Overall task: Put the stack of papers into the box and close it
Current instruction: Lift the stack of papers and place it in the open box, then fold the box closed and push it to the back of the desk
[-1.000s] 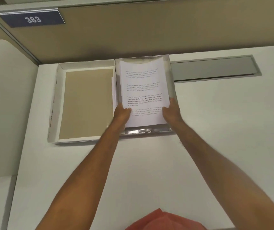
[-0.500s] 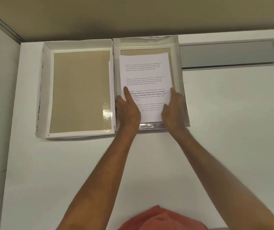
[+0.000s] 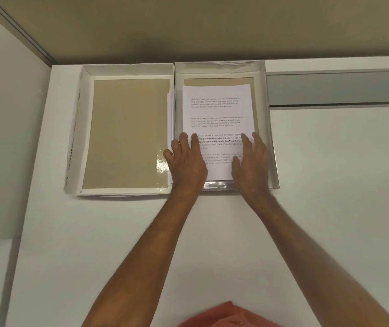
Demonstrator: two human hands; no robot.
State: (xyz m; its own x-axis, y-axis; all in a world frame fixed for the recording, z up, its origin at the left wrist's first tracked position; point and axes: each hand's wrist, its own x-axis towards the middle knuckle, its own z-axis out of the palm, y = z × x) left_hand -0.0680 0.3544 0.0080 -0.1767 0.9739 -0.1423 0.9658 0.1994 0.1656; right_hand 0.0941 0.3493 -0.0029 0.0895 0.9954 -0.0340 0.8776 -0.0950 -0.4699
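Note:
A stack of white printed papers [image 3: 217, 109] lies flat inside the right half of an open box [image 3: 266, 90], which has shiny silver walls and a tan floor. The box's other half [image 3: 129, 133], white-walled with a tan inside, lies open to the left, joined along the middle. My left hand [image 3: 186, 161] rests palm down on the stack's near left part, fingers spread. On the near right part, my right hand [image 3: 250, 161] lies flat the same way. Neither hand grips the sheets.
The box sits at the back of a white desk [image 3: 330, 208], against a tan partition wall [image 3: 212, 31]. A grey recessed slot [image 3: 335, 88] runs along the desk to the box's right. A white panel [image 3: 7, 114] stands at the left.
The papers went from held tilted over the box to lying flat in it. Both hands let go and moved on top of the stack, palms down.

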